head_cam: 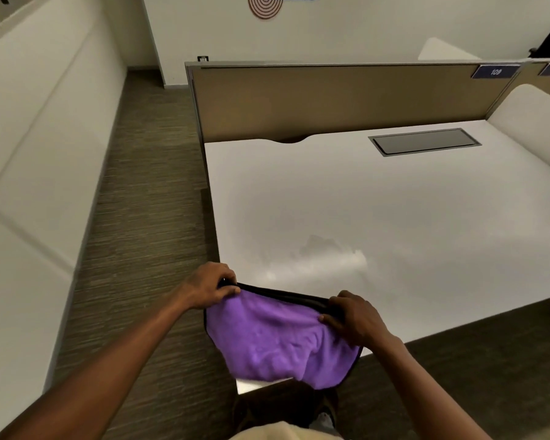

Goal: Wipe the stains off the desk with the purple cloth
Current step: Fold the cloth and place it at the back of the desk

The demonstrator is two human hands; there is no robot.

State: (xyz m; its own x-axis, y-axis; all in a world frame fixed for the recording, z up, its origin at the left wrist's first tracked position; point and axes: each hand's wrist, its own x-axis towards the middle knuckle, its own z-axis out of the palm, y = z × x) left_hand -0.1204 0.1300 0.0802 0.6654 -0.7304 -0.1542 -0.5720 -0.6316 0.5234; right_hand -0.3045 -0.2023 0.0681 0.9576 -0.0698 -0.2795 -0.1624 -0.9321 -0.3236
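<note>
A purple cloth [280,341] with a black hem hangs over the near left corner of the white desk [394,217]. My left hand [207,285] pinches its upper left corner. My right hand [353,315] grips the upper right edge, so the cloth is stretched between both hands. A faint greyish smear [327,252] lies on the desk surface just beyond the cloth.
A tan partition panel [331,100] runs along the desk's far edge, with a dark cable hatch [424,141] set into the top at the back right. A white curved divider [534,122] borders the right side. Carpet floor [146,217] and a white bench [35,147] lie to the left.
</note>
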